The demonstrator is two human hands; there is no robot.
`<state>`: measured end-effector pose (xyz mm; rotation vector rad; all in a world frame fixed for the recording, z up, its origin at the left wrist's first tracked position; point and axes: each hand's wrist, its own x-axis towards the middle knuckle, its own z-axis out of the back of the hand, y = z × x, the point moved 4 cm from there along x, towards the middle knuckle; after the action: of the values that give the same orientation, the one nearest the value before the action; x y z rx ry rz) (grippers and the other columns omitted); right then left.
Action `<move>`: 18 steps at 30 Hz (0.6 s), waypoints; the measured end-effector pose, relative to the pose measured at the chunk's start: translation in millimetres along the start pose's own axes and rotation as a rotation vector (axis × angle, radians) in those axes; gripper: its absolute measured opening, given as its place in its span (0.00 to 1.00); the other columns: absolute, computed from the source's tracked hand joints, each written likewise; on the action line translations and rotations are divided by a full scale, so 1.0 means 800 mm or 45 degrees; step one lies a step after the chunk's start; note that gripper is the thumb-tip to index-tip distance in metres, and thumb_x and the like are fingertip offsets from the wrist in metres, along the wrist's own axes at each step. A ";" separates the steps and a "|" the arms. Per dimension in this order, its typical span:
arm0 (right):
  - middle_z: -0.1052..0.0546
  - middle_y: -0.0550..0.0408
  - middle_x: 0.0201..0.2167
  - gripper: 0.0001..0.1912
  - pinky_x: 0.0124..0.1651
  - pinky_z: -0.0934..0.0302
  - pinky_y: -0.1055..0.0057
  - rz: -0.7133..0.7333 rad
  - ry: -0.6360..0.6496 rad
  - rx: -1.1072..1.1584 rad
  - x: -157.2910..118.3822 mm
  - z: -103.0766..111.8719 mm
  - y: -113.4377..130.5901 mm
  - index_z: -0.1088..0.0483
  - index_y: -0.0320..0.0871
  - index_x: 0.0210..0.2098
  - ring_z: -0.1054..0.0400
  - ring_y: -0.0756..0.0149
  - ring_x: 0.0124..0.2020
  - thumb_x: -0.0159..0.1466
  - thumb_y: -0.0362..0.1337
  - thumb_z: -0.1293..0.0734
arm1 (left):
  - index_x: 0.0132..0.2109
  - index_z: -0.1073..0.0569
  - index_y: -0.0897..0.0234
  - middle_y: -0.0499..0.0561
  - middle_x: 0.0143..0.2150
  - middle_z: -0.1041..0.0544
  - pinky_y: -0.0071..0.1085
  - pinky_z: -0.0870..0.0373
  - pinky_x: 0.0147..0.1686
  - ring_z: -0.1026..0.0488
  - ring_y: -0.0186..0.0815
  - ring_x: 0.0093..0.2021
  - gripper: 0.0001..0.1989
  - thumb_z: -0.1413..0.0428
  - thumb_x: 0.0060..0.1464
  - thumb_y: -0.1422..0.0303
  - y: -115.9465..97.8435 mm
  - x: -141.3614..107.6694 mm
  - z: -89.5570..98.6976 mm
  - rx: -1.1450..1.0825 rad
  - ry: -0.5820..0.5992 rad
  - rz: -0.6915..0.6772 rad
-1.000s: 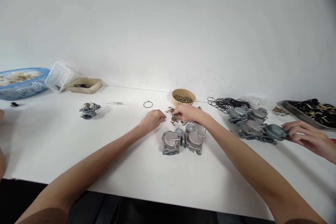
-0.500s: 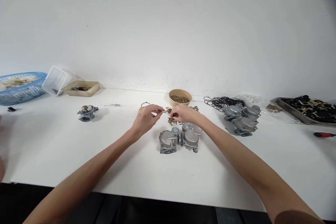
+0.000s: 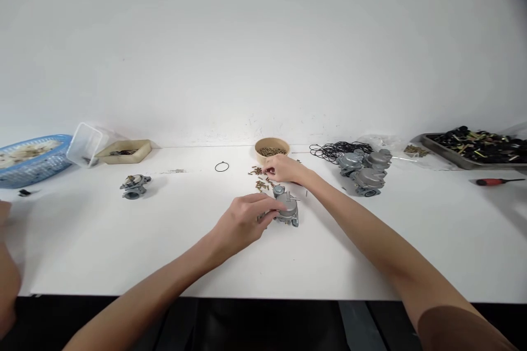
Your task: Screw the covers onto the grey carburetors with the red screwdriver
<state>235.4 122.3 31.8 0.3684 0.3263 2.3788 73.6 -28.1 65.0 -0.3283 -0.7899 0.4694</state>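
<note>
Now the left hand point(image 3: 242, 222) has been brought down from the brass screws point(image 3: 260, 181) and is closed around the carburetor pair point(image 3: 286, 207) mid-table; the right hand point(image 3: 284, 169) stays pinched at the scattered screws, its catch hidden.

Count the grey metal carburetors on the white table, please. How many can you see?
At least 5. One lies alone at the left. One sits in the middle by the left hand, which may hide another. Three cluster at the right, possibly more behind.
</note>
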 end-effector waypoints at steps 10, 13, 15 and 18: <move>0.16 0.50 0.35 0.13 0.33 0.34 0.71 -0.270 -0.173 0.618 -0.127 0.029 -0.010 0.17 0.42 0.40 0.27 0.68 0.30 0.62 0.44 0.28 | 0.39 0.28 0.64 0.46 0.26 0.33 0.29 0.49 0.22 0.42 0.29 0.22 0.19 0.56 0.53 0.89 0.009 0.051 -0.006 0.339 0.757 -0.458; 0.16 0.50 0.36 0.16 0.36 0.31 0.70 -0.319 -0.226 0.776 -0.149 0.019 -0.009 0.17 0.42 0.40 0.25 0.66 0.33 0.61 0.47 0.26 | 0.37 0.31 0.64 0.44 0.25 0.36 0.30 0.53 0.21 0.47 0.29 0.21 0.19 0.57 0.49 0.91 0.007 0.059 -0.007 0.328 0.814 -0.455; 0.16 0.49 0.37 0.16 0.39 0.30 0.69 -0.336 -0.250 0.861 -0.153 0.014 -0.010 0.16 0.43 0.41 0.23 0.64 0.36 0.60 0.48 0.25 | 0.35 0.34 0.63 0.43 0.24 0.39 0.30 0.54 0.21 0.49 0.29 0.21 0.19 0.57 0.49 0.91 0.006 0.061 -0.008 0.349 0.841 -0.460; 0.15 0.49 0.39 0.18 0.43 0.27 0.67 -0.333 -0.251 0.964 -0.150 0.007 -0.010 0.16 0.43 0.42 0.20 0.61 0.39 0.59 0.49 0.24 | 0.32 0.38 0.62 0.42 0.23 0.43 0.31 0.56 0.22 0.51 0.30 0.21 0.18 0.57 0.49 0.91 0.004 0.063 -0.009 0.407 0.853 -0.490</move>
<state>328.2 47.8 13.1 0.8378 1.1089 1.8671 108.8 0.1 89.0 -0.0189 -0.1082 0.0971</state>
